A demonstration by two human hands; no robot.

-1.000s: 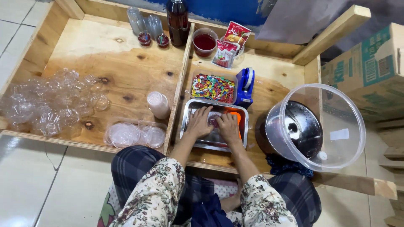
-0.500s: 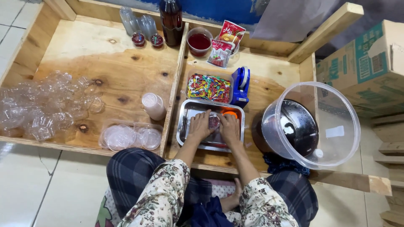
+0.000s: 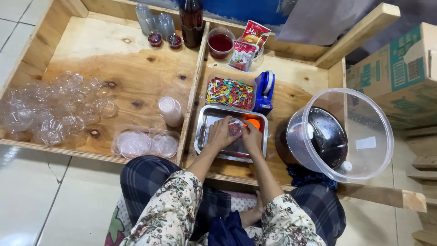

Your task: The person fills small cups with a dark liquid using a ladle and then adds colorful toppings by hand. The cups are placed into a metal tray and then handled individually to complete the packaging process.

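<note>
Over a rectangular metal tray (image 3: 204, 132), my left hand (image 3: 221, 133) and my right hand (image 3: 251, 136) are together around a small clear plastic cup with dark red filling (image 3: 235, 129). An orange object (image 3: 253, 123) lies in the tray just beyond my right hand. Behind the tray sits a clear box of small multicoloured pieces (image 3: 230, 93), with a blue tape dispenser (image 3: 264, 92) beside it.
A wooden divider (image 3: 191, 91) splits the plywood work surface. To the left lie a heap of empty clear cups (image 3: 50, 111), stacked lids (image 3: 141, 143) and a cup stack (image 3: 170, 110). At the back stand a dark bottle (image 3: 191, 20), a red-liquid cup (image 3: 220, 43) and sachets (image 3: 249, 43). A big clear tub (image 3: 359, 136) holds a dark pot on the right; cardboard boxes (image 3: 396, 68) stand beyond.
Both hands stay over the tray, working the small cup; they have shifted slightly. The view has drifted a little.
</note>
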